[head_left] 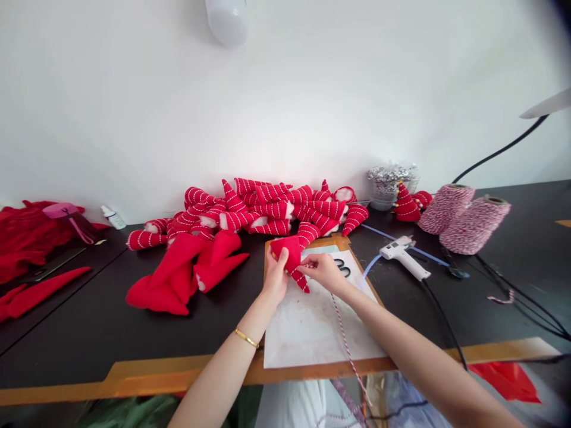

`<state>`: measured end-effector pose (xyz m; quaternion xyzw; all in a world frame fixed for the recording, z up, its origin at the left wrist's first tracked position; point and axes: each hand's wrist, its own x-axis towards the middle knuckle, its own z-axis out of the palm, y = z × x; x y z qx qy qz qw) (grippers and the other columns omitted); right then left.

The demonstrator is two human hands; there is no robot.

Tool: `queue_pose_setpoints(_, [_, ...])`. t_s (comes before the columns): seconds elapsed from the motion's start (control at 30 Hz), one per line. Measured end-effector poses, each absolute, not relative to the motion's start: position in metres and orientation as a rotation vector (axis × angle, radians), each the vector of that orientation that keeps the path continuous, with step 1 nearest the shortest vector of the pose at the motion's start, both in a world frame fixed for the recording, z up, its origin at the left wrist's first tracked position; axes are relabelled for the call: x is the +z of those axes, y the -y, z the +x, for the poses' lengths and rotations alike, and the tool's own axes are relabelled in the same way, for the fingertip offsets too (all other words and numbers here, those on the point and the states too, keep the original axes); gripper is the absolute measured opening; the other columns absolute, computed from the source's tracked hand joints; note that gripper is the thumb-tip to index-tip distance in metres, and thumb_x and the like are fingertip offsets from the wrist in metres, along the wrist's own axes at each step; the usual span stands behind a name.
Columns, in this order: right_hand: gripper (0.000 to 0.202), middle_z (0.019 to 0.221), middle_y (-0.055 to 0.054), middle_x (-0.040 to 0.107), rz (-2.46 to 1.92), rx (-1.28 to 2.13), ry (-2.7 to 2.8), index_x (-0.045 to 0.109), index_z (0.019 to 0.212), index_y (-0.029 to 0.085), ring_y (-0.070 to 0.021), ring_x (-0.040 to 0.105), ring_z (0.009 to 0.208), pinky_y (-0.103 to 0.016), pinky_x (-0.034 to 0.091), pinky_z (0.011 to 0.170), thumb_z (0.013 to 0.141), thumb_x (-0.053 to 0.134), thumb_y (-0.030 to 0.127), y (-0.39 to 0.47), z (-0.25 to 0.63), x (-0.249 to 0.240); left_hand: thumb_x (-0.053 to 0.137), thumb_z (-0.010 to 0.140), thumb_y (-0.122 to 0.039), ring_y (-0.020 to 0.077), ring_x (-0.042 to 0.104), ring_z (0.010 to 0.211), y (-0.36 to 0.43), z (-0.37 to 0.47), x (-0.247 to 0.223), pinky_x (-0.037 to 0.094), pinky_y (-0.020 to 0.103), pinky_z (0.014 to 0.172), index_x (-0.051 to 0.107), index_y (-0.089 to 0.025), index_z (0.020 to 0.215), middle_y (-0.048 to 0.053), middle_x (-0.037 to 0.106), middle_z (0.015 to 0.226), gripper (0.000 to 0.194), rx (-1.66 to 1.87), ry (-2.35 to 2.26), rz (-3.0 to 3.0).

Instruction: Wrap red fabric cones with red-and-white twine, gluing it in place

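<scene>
My left hand (pixel 277 273) grips a red felt cone (pixel 291 252) by its wide end, its tip pointing down and right. Close beside the cone, my right hand (pixel 325 270) pinches a red-and-white twisted cord (pixel 342 328). White cord turns show near the cone's tip. From my right hand the cord hangs down over the table's front edge. Under both hands lies a white sheet (pixel 307 339). The black handles of a pair of scissors (pixel 342 267) show just behind my right wrist.
Behind my hands is a heap of cord-wrapped red cones (pixel 267 205). Plain red cones (pixel 172 276) lie to the left. On the right are a white glue gun (pixel 407 257) with a black cable, two cord spools (pixel 475 226) and a tub of silver tinsel (pixel 386 184).
</scene>
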<state>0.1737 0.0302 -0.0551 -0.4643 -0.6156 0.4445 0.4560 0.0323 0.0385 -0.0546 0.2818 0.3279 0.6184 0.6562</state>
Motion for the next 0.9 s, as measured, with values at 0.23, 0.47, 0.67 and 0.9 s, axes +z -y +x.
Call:
queue_pose_setpoints(0.23, [0.033,0.049,0.008,0.040,-1.069,1.466,1.506,0.066,0.068,0.017,-0.0059,0.026,0.043,-0.023,0.018,0.042,0.069,0.079,0.047,-0.028,0.173,-0.057,0.086,0.068,-0.028,0.0203,0.067,0.081,-0.038,0.032,-0.059,0.053,0.030,0.073,0.061,-0.022,0.108,0.004,0.070,0.094,0.047,1.416,-0.861,0.764])
queue_pose_setpoints(0.47, [0.041,0.051,0.012,0.028,-0.990,1.671,1.311,0.061,0.070,0.017,-0.0044,0.015,0.046,-0.023,0.009,0.042,0.062,0.085,0.049,-0.031,0.180,-0.054,0.073,0.078,-0.055,0.0180,0.066,0.067,-0.042,0.025,-0.057,0.054,0.028,0.064,0.066,-0.013,0.095,0.008,0.071,0.078,0.046,1.230,-0.762,0.600])
queue_pose_setpoints(0.67, [0.045,0.053,0.011,0.028,-1.002,1.629,1.292,0.062,0.070,0.016,-0.0048,0.013,0.046,-0.024,0.007,0.043,0.060,0.084,0.054,-0.031,0.177,-0.057,0.058,0.082,-0.069,0.0209,0.068,0.072,-0.039,0.024,-0.050,0.055,0.030,0.066,0.067,-0.011,0.097,0.011,0.070,0.080,0.061,1.197,-0.685,0.472])
queue_pose_setpoints(0.9, [0.045,0.051,0.010,0.026,-0.914,1.863,1.180,0.052,0.063,0.020,-0.0067,0.006,0.050,-0.027,0.003,0.044,0.060,0.086,0.050,-0.024,0.177,-0.045,0.052,0.077,-0.080,0.0262,0.069,0.081,-0.033,0.026,-0.045,0.057,0.035,0.069,0.067,-0.013,0.102,0.013,0.070,0.085,0.074,1.181,-0.607,0.514])
